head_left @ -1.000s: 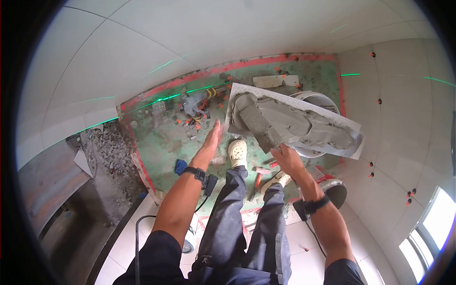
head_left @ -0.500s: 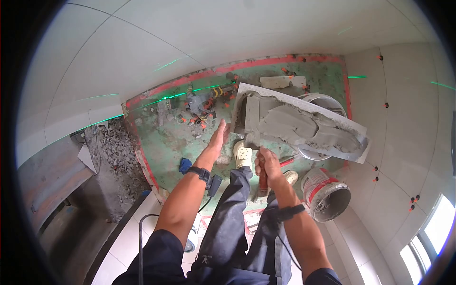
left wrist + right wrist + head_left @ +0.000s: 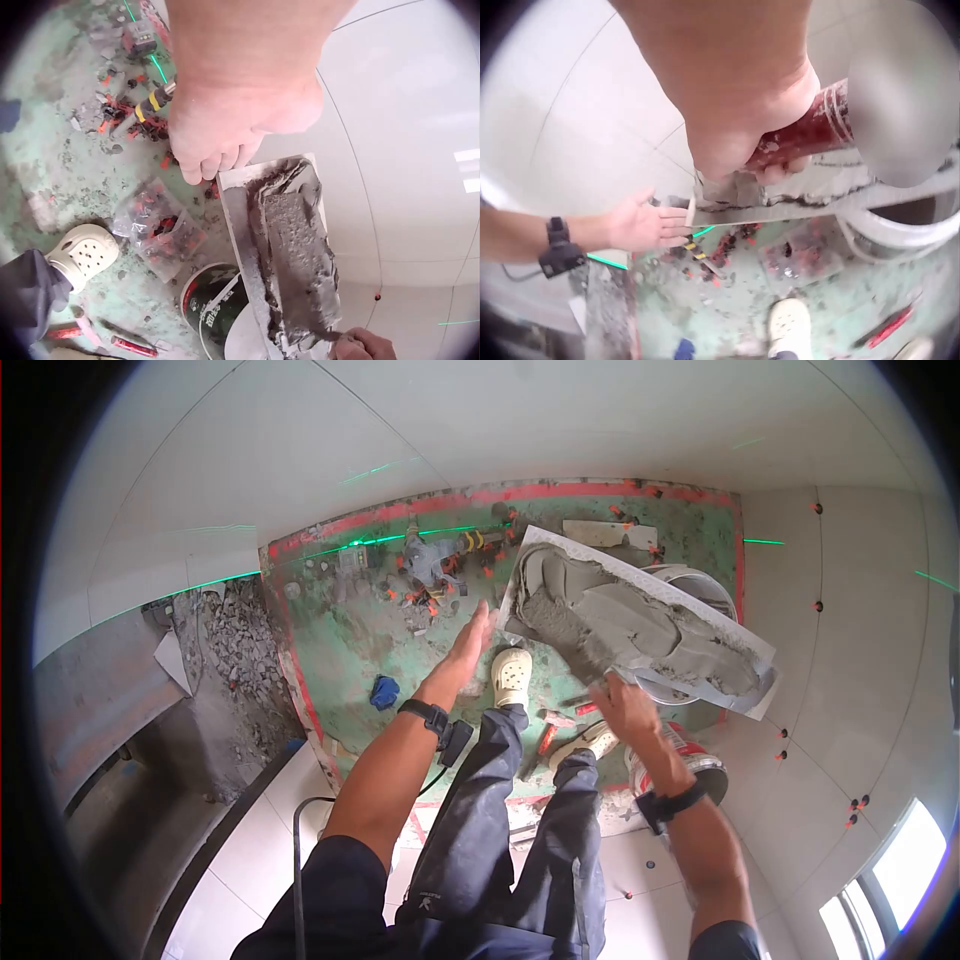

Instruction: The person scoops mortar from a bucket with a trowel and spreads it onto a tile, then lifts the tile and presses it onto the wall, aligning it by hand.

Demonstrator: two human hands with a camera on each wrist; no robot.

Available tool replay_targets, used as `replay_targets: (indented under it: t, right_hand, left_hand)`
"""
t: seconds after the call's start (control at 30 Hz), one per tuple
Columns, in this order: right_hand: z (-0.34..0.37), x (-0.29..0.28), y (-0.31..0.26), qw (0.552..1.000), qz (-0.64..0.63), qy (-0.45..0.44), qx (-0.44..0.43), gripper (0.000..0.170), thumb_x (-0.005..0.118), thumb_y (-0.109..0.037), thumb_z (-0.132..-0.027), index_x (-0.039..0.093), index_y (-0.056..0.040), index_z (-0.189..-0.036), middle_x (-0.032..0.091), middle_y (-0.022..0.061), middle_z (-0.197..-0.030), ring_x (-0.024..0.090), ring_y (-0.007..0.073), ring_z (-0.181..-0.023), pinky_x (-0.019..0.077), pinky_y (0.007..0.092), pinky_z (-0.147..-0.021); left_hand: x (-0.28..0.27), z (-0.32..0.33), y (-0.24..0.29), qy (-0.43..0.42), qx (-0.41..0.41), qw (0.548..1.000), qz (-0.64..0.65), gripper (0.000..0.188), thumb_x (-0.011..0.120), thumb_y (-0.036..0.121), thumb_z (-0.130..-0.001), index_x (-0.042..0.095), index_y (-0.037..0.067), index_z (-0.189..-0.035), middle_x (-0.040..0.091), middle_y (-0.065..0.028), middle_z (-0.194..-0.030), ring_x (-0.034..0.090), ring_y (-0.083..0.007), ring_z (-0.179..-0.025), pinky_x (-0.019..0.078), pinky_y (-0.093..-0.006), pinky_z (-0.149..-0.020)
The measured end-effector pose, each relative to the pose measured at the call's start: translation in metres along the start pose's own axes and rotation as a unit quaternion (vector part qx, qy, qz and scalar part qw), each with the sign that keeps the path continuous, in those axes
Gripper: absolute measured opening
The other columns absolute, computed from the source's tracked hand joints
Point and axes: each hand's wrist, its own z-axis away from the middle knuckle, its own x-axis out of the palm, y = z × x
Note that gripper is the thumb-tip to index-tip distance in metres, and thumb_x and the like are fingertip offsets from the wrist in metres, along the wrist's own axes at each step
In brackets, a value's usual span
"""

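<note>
A long pale tile (image 3: 750,705) lies slanted over a white bucket (image 3: 214,300), its upper face coated with wet grey mortar (image 3: 640,615). My right hand (image 3: 628,712) grips the red-brown handle of a trowel (image 3: 802,139). The trowel's blade, smeared grey, lies in the mortar towards the tile's left end. At that left end is my left hand (image 3: 470,645), palm turned towards the tile and fingers straight. In the right wrist view, its fingertips are right at the tile's edge.
A red-and-white bucket (image 3: 690,755) stands by my right foot. A hammer (image 3: 550,725) lies between my feet, and a blue lump (image 3: 384,692) to the left. A clear bag (image 3: 161,229) holds orange pieces. Rubble (image 3: 240,640) lies far left; tiled walls rise around.
The trowel drew back off the tile's near edge, blade towards the left end, then returned onto the mortar with my right hand moving right. My left hand stays by the left end.
</note>
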Motion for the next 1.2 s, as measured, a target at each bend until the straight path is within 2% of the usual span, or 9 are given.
replay_targets:
  t: [0.23, 0.33, 0.43, 0.5, 0.6, 1.03, 1.1, 1.17, 1.2]
  right_hand:
    - [-0.058, -0.057, -0.004, 0.995, 0.098, 0.000, 0.002, 0.040, 0.055, -0.041, -0.093, 0.055, -0.0018, -0.103, 0.067, 0.0231, -0.082, 0.066, 0.0452, -0.082, 0.0531, 0.0523, -0.073]
    - [-0.041, -0.023, 0.013, 0.998, -0.048, 0.034, -0.007, 0.041, 0.054, -0.042, -0.093, 0.055, -0.0027, -0.104, 0.067, 0.0237, -0.082, 0.066, 0.0450, -0.084, 0.0525, 0.0534, -0.076]
    - [-0.021, -0.033, 0.013, 0.972, -0.186, -0.118, 0.087, 0.041, 0.055, -0.042, -0.092, 0.056, -0.0021, -0.104, 0.066, 0.0268, -0.084, 0.065, 0.0467, -0.087, 0.0506, 0.0548, -0.077]
    - [-0.009, -0.064, -0.002, 0.995, 0.040, -0.066, 0.059, 0.043, 0.054, -0.042, -0.092, 0.058, 0.0006, -0.099, 0.065, 0.0295, -0.086, 0.062, 0.0498, -0.089, 0.0487, 0.0543, -0.078]
    - [-0.010, -0.068, 0.021, 0.994, 0.059, -0.027, 0.089, 0.044, 0.053, -0.042, -0.092, 0.058, 0.0012, -0.099, 0.065, 0.0303, -0.089, 0.062, 0.0497, -0.090, 0.0484, 0.0540, -0.079]
    - [0.074, -0.030, 0.116, 0.973, -0.085, 0.083, 0.199, 0.046, 0.054, -0.041, -0.092, 0.060, 0.0031, -0.100, 0.064, 0.0335, -0.093, 0.063, 0.0486, -0.085, 0.0481, 0.0552, -0.074]
    - [0.079, -0.010, 0.113, 0.966, -0.144, 0.115, 0.181, 0.039, 0.055, -0.041, -0.093, 0.060, -0.0019, -0.096, 0.067, 0.0234, -0.081, 0.065, 0.0376, -0.066, 0.0494, 0.0483, -0.060]
    - [0.067, -0.011, 0.051, 0.665, -0.640, 0.090, 0.374, 0.033, 0.055, -0.040, -0.094, 0.058, -0.0077, -0.089, 0.059, 0.0080, -0.068, 0.056, 0.0205, -0.053, 0.0442, 0.0358, -0.049]
    - [0.053, 0.002, 0.035, 0.629, -0.690, 0.074, 0.350, 0.030, 0.056, -0.040, -0.094, 0.056, -0.0103, -0.089, 0.056, 0.0045, -0.067, 0.052, 0.0161, -0.052, 0.0421, 0.0319, -0.048]
  left_hand:
    - [-0.003, -0.004, -0.003, -0.004, 0.014, 1.000, 0.003, 0.096, 0.024, 0.072, -0.094, 0.017, -0.005, -0.152, 0.015, -0.0182, -0.161, 0.011, -0.0279, -0.150, 0.0092, -0.0416, -0.121]
    - [-0.002, -0.005, -0.006, 0.017, 0.016, 0.999, 0.022, 0.096, 0.027, 0.072, -0.094, 0.018, -0.004, -0.152, 0.018, -0.0176, -0.160, 0.015, -0.0276, -0.149, 0.0112, -0.0416, -0.121]
    - [-0.003, -0.007, -0.005, 0.019, 0.000, 1.000, 0.022, 0.096, 0.031, 0.072, -0.093, 0.018, -0.004, -0.152, 0.018, -0.0183, -0.160, 0.016, -0.0293, -0.149, 0.0128, -0.0405, -0.121]
    - [-0.003, -0.006, -0.006, 0.030, 0.001, 1.000, 0.008, 0.097, 0.031, 0.072, -0.093, 0.018, -0.003, -0.152, 0.019, -0.0192, -0.159, 0.017, -0.0306, -0.148, 0.0139, -0.0406, -0.121]
    - [0.001, -0.001, 0.000, 0.021, -0.013, 1.000, -0.012, 0.097, 0.030, 0.073, -0.093, 0.018, -0.002, -0.152, 0.017, -0.0202, -0.160, 0.016, -0.0332, -0.148, 0.0124, -0.0413, -0.121]
    - [0.005, -0.002, 0.005, 0.036, -0.012, 0.998, -0.053, 0.101, 0.031, 0.076, -0.090, 0.017, -0.002, -0.152, 0.014, -0.0211, -0.160, 0.013, -0.0317, -0.149, 0.0102, -0.0433, -0.121]
    - [0.006, 0.000, 0.008, 0.031, -0.012, 0.998, -0.056, 0.101, 0.031, 0.076, -0.091, 0.017, -0.003, -0.152, 0.014, -0.0213, -0.160, 0.013, -0.0318, -0.149, 0.0102, -0.0433, -0.121]
    - [0.007, 0.000, 0.008, 0.026, -0.013, 0.998, -0.062, 0.101, 0.030, 0.076, -0.091, 0.016, -0.003, -0.152, 0.013, -0.0215, -0.160, 0.013, -0.0319, -0.149, 0.0101, -0.0433, -0.121]
    - [0.007, 0.000, 0.007, 0.030, -0.016, 0.997, -0.065, 0.101, 0.030, 0.076, -0.091, 0.017, -0.003, -0.152, 0.013, -0.0214, -0.160, 0.013, -0.0319, -0.149, 0.0100, -0.0433, -0.121]
